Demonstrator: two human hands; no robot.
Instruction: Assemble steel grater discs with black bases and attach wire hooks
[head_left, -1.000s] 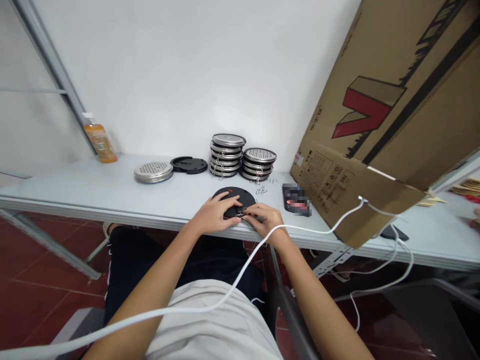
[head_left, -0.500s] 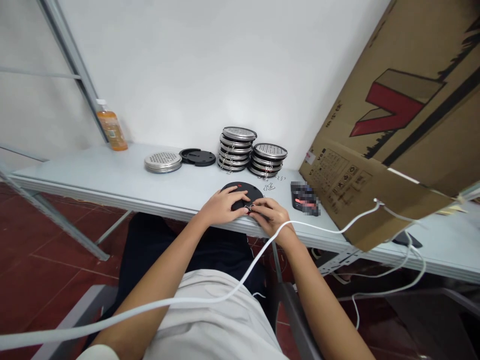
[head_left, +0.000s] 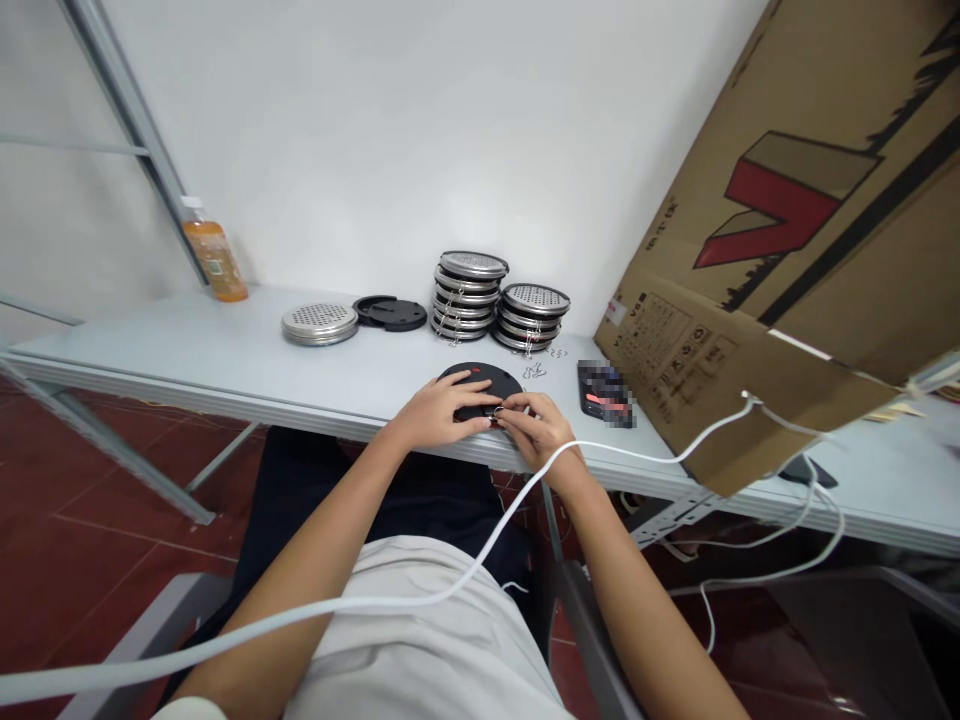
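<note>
A round black disc with a red dot lies near the front edge of the pale table. My left hand presses down on its near left part with curled fingers. My right hand pinches a small wire clip at the disc's near edge. A few loose wire clips lie just beyond the disc.
Behind stand two stacks of perforated metal discs, a single metal disc and black discs. An orange bottle stands far left. A phone and a leaning cardboard box are right. A white cable crosses my lap.
Both hands stay on the black disc and clip, the fingers shifting only slightly. The view has swung a little with my head.
</note>
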